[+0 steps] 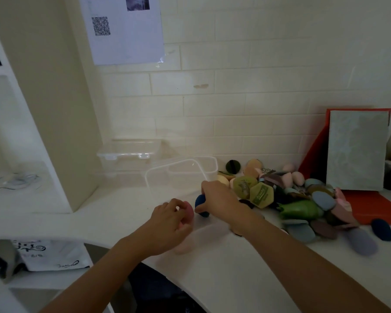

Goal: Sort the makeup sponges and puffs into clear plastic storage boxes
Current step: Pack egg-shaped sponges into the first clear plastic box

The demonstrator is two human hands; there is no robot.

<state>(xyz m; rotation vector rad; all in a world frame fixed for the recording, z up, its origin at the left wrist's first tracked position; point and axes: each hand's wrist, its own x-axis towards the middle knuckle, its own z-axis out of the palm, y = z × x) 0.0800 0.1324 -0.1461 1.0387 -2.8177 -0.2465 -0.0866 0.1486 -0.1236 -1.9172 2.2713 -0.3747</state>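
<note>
My left hand [167, 219] grips a pink sponge [188, 213] just above the white counter. Right beside it, my right hand [219, 197] holds a dark blue sponge [201, 205]. Both hands hover in front of an open clear plastic box [209, 163]. Behind it on the left stands a second clear box [129, 152] with its lid on. A heap of sponges and puffs [303, 199] in green, blue, pink, beige and purple lies to the right. One more pale pink puff [182, 247] lies under my left wrist.
A grey board [357, 150] leans on a red folder [379, 211] against the tiled wall at the right. A lone dark blue sponge [382, 229] lies near the folder. A white pillar [54, 109] bounds the counter at the left, with a printed bag [52, 254] below.
</note>
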